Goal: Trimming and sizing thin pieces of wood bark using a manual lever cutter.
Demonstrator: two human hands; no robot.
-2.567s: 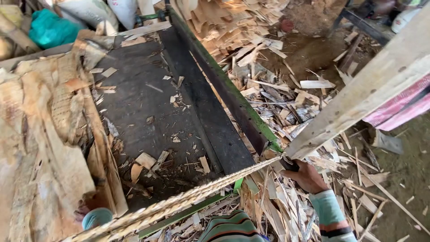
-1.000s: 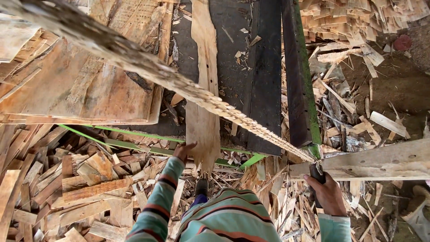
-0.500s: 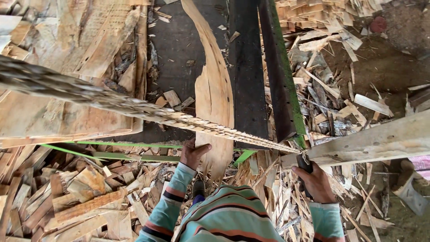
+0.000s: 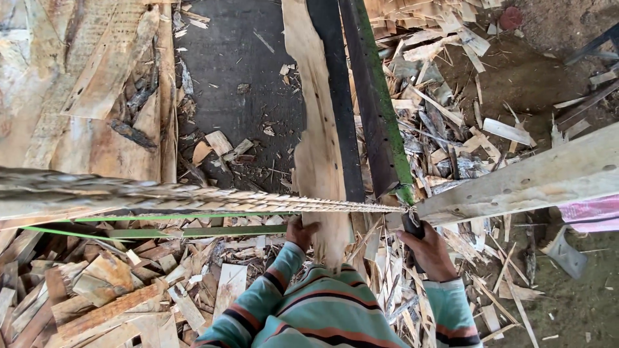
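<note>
Left hand (image 4: pixel 300 232) is gripping the near end of a long, pale, thin wooden veneer strip (image 4: pixel 316 129), fingers closed on its edge. The strip is lying lengthwise on the dark flat machine bed (image 4: pixel 238 84), beside a green-edged metal rail (image 4: pixel 377 109). Right hand (image 4: pixel 429 252) is wrapping tight around a dark handle (image 4: pixel 412 225) beneath a pale wooden beam (image 4: pixel 535 177). Wood scraps (image 4: pixel 116 283) are littering the ground.
</note>
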